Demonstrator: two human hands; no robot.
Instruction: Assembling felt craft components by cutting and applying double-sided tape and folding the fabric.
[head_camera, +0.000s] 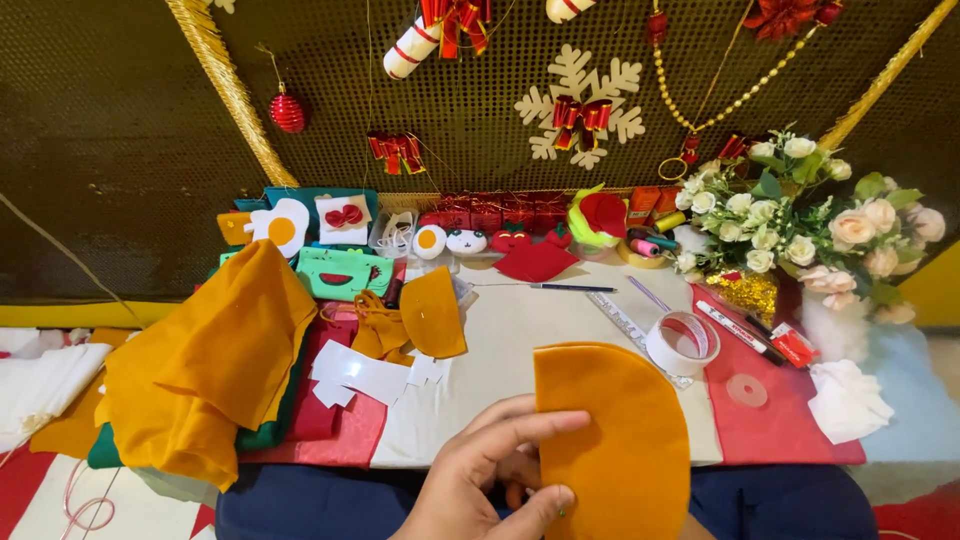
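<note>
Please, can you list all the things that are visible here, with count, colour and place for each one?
felt half-disc: one, mustard, held at bottom centre
folded felt: one pile, mustard over green and red, left
white paper pieces: several, white, left of centre
tape roll: one, white, right of centre
ruler: one, clear, beside the tape roll
marker: one, white and red, on the red felt at right
flower bunch: one, white and pale pink, far right
small felt figures: several, mixed colours, along the back
hand: one, pinching the half-disc; which hand is unclear
</note>
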